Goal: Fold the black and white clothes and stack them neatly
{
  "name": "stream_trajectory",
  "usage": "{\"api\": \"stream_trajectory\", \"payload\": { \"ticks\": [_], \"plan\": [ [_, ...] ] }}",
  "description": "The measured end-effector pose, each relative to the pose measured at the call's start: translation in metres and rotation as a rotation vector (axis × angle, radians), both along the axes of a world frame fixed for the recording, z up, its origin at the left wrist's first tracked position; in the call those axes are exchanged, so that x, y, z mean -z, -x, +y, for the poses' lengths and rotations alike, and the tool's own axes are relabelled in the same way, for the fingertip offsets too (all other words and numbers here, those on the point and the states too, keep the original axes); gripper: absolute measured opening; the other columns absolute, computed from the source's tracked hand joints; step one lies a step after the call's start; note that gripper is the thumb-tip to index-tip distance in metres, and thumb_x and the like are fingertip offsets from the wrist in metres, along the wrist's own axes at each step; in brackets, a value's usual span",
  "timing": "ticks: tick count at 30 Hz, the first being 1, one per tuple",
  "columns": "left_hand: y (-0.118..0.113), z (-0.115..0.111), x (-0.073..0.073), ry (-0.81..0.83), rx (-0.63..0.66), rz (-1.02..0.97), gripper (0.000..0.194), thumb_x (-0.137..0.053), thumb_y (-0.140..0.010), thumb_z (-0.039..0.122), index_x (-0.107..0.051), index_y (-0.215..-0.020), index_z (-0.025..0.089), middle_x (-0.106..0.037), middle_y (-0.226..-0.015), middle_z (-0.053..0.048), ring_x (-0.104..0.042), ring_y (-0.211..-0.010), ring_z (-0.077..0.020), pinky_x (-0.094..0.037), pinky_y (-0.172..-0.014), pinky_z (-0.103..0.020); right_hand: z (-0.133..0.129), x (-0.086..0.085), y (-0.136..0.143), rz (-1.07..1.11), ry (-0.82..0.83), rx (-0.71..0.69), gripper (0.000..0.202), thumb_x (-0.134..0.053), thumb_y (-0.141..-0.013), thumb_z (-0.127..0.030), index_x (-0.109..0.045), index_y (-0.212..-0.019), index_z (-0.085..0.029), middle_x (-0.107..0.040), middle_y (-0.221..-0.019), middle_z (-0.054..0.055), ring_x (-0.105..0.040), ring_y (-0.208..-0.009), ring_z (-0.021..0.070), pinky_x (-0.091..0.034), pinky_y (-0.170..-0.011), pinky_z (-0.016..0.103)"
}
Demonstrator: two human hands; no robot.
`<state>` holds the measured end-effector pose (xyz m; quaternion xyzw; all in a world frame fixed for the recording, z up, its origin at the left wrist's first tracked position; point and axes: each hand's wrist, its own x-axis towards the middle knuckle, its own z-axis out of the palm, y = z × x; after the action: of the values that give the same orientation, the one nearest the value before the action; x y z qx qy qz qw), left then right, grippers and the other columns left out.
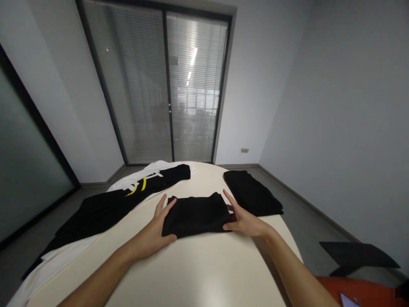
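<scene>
On the pale desk (pixel 179 273), a folded black cloth (pixel 198 216) sits between left hand (pixel 156 233) and right hand (pixel 245 221), fingers spread around its ends; uneven pressure could loosen its folds. Beyond its right end lies a second bundle (pixel 251 192).

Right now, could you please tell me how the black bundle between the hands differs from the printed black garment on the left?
The black bundle is folded compactly, while the printed black garment stretches out long. The bundle shows no print; the garment bears white and yellow marks. The left hand and right hand are at the bundle's ends, whereas neither is at the garment. Both are black and look like cloth.
</scene>
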<state>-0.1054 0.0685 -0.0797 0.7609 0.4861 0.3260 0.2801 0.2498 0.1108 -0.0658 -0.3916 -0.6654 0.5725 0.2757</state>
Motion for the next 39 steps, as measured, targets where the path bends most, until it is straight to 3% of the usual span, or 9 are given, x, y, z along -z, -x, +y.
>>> {"api": "stream_trajectory", "payload": {
  "ticks": [4,8,12,17,20,24,30,33,39],
  "plan": [
    [0.001,-0.002,-0.010,0.023,0.059,-0.014,0.089,-0.068,-0.079,0.020,-0.027,-0.155,0.039,0.006,-0.167,-0.001,-0.002,-0.153,-0.0324,-0.019,-0.120,-0.055,0.006,0.004,-0.001,-0.013,-0.063,0.020,0.113,-0.074,-0.081,-0.033,0.010,-0.157,-0.037,-0.041,-0.148,0.019,-0.065,-0.094,0.0140,-0.054,-0.086,0.036],
    [0.004,0.009,0.003,0.082,-0.085,-0.164,0.077,-0.070,-0.076,0.024,-0.042,-0.147,0.035,-0.005,-0.167,-0.005,-0.039,-0.142,-0.0331,-0.043,-0.110,-0.050,0.007,0.004,0.001,-0.072,-0.079,0.063,0.098,-0.064,-0.089,-0.036,0.006,-0.158,-0.034,-0.054,-0.135,0.014,-0.064,-0.086,0.0127,-0.055,-0.083,0.034],
    [0.008,0.017,0.019,0.129,-0.176,-0.160,0.068,-0.073,-0.074,0.033,-0.054,-0.139,0.029,-0.023,-0.161,-0.013,-0.055,-0.127,-0.0328,-0.050,-0.103,-0.049,0.007,0.007,0.007,-0.172,-0.185,0.092,0.074,-0.059,-0.090,-0.034,-0.027,-0.156,-0.029,-0.060,-0.130,0.010,-0.065,-0.089,0.0163,-0.054,-0.088,0.038],
    [-0.009,0.010,0.016,-0.191,-0.298,0.032,0.044,-0.058,-0.090,0.037,-0.060,-0.133,0.027,-0.030,-0.158,-0.010,-0.043,-0.138,-0.0328,-0.037,-0.114,-0.054,0.009,0.019,0.017,-0.333,-0.425,0.201,0.045,-0.057,-0.092,-0.039,-0.061,-0.134,-0.026,-0.062,-0.132,0.009,-0.057,-0.120,0.0263,-0.041,-0.109,0.046],
    [-0.027,0.001,0.008,-0.356,-0.160,0.217,0.048,-0.051,-0.096,0.035,-0.051,-0.144,0.031,-0.023,-0.164,-0.006,-0.026,-0.148,-0.0325,-0.027,-0.119,-0.055,0.009,0.022,0.021,-0.399,-0.504,0.198,0.043,-0.054,-0.094,-0.040,-0.061,-0.133,-0.026,-0.063,-0.127,0.010,-0.059,-0.118,0.0264,-0.043,-0.107,0.045],
    [-0.037,-0.005,0.011,-0.248,0.040,0.399,0.057,-0.046,-0.099,0.040,-0.032,-0.154,0.038,-0.017,-0.167,-0.004,-0.016,-0.151,-0.0379,-0.023,-0.117,-0.062,0.007,0.018,0.023,-0.488,-0.570,0.193,0.041,-0.050,-0.096,-0.037,-0.060,-0.134,-0.026,-0.063,-0.122,0.010,-0.061,-0.114,0.0261,-0.046,-0.103,0.042],
    [-0.032,-0.004,0.022,-0.146,0.029,0.478,0.059,-0.042,-0.101,0.045,-0.025,-0.157,0.036,-0.020,-0.165,-0.009,-0.014,-0.151,-0.0395,-0.024,-0.116,-0.063,0.003,0.004,0.026,-0.774,-0.648,0.275,0.041,-0.048,-0.096,-0.030,-0.061,-0.134,-0.026,-0.060,-0.124,0.013,-0.066,-0.102,0.0264,-0.052,-0.090,0.040],
    [-0.034,-0.004,0.017,-0.230,0.028,0.482,0.063,-0.050,-0.097,0.042,-0.027,-0.156,0.036,-0.022,-0.165,-0.007,-0.015,-0.151,-0.0390,-0.019,-0.117,-0.063,-0.007,-0.008,0.040,-0.815,-0.819,0.335,0.038,-0.051,-0.095,-0.034,-0.066,-0.130,-0.026,-0.047,-0.147,0.014,-0.056,-0.121,0.0335,-0.046,-0.102,0.050],
    [-0.035,-0.002,0.018,-0.304,0.096,0.525,0.063,-0.049,-0.098,0.042,-0.028,-0.157,0.031,-0.021,-0.165,-0.005,-0.019,-0.151,-0.0322,-0.020,-0.120,-0.056,-0.038,-0.009,0.079,-0.651,-0.835,-0.155,0.067,-0.047,-0.097,-0.052,-0.027,-0.157,-0.031,-0.026,-0.163,0.004,-0.015,-0.152,0.0307,-0.009,-0.123,0.056]
  ]
}}
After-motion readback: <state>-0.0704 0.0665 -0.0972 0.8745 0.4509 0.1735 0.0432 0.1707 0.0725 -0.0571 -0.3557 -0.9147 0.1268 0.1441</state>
